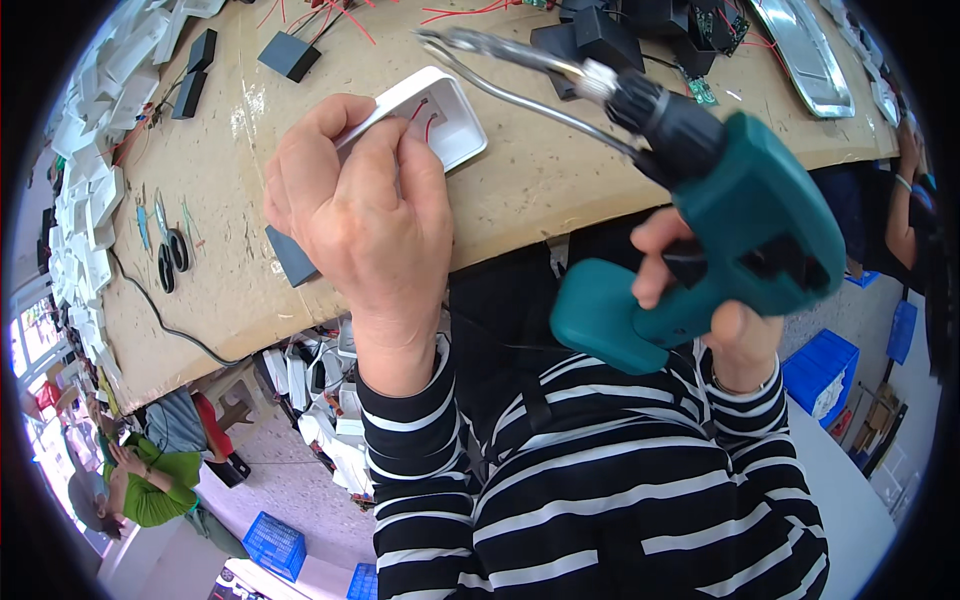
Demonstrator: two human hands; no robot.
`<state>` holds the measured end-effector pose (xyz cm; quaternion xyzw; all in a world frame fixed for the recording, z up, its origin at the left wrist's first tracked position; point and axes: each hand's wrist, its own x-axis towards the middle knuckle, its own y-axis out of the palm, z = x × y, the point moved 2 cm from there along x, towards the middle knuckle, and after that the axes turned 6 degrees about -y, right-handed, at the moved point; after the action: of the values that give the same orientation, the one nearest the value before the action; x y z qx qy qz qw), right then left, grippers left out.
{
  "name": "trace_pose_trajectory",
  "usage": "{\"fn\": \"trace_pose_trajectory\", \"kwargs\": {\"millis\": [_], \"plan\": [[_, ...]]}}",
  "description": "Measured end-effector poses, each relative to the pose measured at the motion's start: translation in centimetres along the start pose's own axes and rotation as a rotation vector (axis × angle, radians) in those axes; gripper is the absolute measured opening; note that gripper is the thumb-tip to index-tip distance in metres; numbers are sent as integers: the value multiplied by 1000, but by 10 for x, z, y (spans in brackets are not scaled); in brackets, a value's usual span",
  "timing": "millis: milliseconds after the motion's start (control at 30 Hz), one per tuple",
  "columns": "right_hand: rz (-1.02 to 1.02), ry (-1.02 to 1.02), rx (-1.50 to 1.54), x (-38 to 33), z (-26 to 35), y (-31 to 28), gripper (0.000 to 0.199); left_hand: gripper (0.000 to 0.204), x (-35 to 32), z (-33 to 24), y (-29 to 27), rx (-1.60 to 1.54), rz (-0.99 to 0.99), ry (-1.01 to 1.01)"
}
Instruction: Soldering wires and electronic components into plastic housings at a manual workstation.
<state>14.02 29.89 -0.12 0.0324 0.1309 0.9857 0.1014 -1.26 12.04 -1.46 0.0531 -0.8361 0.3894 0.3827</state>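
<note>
My left hand (370, 200) grips a small white plastic box (462, 150) by its near left side, fingers closed around the wall and reaching inside. Red wires and small metal tabs show within the box, whose open face is turned up. In my right hand (745, 325) is a teal soldering gun (755, 210), held by its handle above the table's near edge. Its black nose carries a long metal tip and a curved feed tube, both pointing left past the box and slightly blurred. A dark grey block (290, 257) lies partly hidden beside my left hand.
Scissors (173, 258) and small tools lie on the brown-covered table (220, 330). Many white cases (90, 210) line its left edge. Black boxes (290, 57), red wires and a metal tray (805, 60) sit at the back. Another person (150, 480) is at lower left.
</note>
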Motion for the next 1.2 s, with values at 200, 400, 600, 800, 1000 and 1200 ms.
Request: {"fn": "trace_pose_trajectory", "kwargs": {"millis": [200,400,600,800,1000,1200], "plan": [[-133,147,-52,-36,6,-1,82,9,1,1,0,10,13,9],[52,154,-178,-40,0,-1,72,8,2,2,0,3,17,18],[-64,-38,-249,-38,-8,13,49,8,2,2,-1,0,21,18],[-40,-76,-415,-33,-9,21,46,8,2,3,0,7,22,22],[-65,-46,-393,-28,-5,29,42,7,2,4,0,11,5,34],[-101,-44,-348,-22,-3,32,38,8,4,-2,-4,51,39,24]]}}
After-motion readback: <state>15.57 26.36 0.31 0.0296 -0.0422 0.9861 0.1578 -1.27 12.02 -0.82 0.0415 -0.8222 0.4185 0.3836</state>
